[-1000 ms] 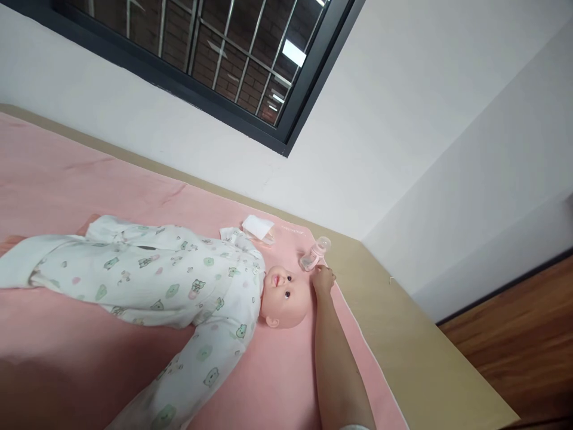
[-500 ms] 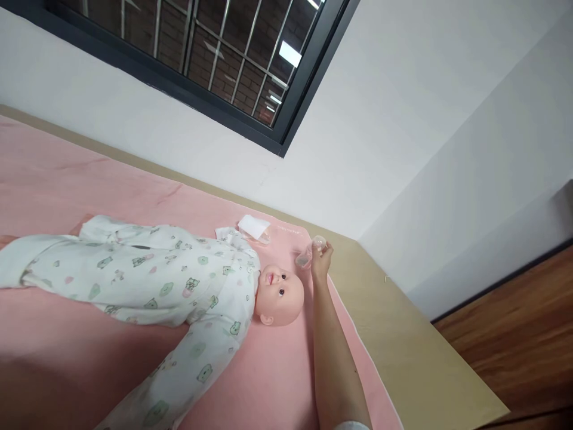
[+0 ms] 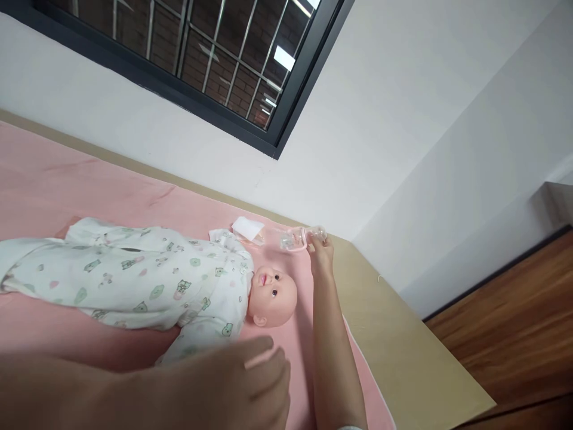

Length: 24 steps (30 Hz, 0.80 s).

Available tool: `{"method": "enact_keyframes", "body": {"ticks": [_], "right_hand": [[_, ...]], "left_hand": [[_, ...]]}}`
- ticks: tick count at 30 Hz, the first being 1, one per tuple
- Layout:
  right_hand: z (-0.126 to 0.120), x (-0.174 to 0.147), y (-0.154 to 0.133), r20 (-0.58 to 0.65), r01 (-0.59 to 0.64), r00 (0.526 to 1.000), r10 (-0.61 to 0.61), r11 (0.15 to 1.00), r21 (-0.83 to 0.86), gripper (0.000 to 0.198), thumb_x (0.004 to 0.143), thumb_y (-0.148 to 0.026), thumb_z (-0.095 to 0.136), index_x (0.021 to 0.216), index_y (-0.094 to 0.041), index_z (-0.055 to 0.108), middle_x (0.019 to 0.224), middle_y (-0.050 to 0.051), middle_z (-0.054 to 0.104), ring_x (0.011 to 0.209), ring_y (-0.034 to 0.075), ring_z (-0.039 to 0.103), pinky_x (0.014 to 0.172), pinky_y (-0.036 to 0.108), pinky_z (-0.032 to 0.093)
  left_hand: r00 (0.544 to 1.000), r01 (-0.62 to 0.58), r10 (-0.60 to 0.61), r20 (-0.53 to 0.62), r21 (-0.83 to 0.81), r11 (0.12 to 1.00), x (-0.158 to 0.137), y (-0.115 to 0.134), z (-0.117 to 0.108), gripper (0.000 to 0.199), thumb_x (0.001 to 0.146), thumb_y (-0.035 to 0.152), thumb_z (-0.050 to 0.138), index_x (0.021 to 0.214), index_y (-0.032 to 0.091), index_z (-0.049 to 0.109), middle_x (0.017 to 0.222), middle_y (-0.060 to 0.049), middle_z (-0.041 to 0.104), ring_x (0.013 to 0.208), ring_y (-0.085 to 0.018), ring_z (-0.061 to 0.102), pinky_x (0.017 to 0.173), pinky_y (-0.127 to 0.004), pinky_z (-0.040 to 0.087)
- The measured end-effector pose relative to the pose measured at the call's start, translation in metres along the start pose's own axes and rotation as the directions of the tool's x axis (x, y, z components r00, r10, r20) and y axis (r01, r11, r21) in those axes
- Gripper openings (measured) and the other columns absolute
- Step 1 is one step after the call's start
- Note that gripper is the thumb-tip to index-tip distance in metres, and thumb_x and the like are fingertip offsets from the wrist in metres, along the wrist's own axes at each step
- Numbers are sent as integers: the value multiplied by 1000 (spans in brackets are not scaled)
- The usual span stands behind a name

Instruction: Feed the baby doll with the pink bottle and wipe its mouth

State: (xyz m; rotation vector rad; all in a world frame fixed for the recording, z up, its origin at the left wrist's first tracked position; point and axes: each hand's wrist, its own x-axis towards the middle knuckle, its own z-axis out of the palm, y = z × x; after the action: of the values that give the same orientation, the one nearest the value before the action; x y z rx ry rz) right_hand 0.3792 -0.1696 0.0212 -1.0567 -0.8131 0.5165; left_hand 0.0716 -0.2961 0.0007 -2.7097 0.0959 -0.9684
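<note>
My right hand reaches to the far right of the pink mat and is closed around the domed cap end of a clear baby bottle with a pink ring and handle. A bald baby doll in a white sleepsuit with green bear prints lies on its back to the left of my right forearm. In the lower foreground my left hand is slightly blurred, its fingers loosely bent and partly apart, with nothing visible in them. It hangs over the mat and hides part of the doll's sleeve.
The pink mat covers a light wooden board, whose edge runs along the white wall. A white packet lies beside the doll's far sleeve. Above is a dark-framed barred window; brown wood panelling stands at right.
My left hand has come into view from the lower left. My right hand has moved slightly away, and the bottle now lies stretched out leftward, more plainly visible. The view has shifted a little.
</note>
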Motion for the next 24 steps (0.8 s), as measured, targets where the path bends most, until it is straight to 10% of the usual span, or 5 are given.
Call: {"method": "enact_keyframes", "body": {"ticks": [4,9,15,24], "right_hand": [[28,-27,-35,174,9,984,-25,996,88,52,58,-26,84,103,-22,59,100,0,63,90,12,62,83,28,54],[55,-66,-66,346,50,936,-59,998,34,51,61,-30,85,105,-23,60,100,0,64,92,14,62,85,30,53],[79,-108,-73,463,77,884,-61,997,-16,48,65,-35,85,104,-23,61,101,2,65,95,17,62,87,33,53],[92,-128,-73,471,66,882,-17,994,-88,45,69,-39,81,106,-23,63,99,2,67,91,17,63,81,30,54]], "left_hand": [[998,6,5,-58,182,983,18,-62,-12,24,89,8,46,93,17,69,93,-10,71,80,-22,61,71,-38,48],[887,457,-439,-143,146,877,17,-113,-17,29,98,26,40,115,17,62,112,-10,68,99,-25,60,85,-40,45],[734,675,-674,-86,-19,737,15,-112,-31,59,91,54,50,137,17,45,128,-10,63,112,-30,58,94,-43,43],[720,692,-692,58,-130,710,16,-116,-29,47,86,39,50,129,21,54,117,-6,68,101,-27,63,90,-41,44]]}}
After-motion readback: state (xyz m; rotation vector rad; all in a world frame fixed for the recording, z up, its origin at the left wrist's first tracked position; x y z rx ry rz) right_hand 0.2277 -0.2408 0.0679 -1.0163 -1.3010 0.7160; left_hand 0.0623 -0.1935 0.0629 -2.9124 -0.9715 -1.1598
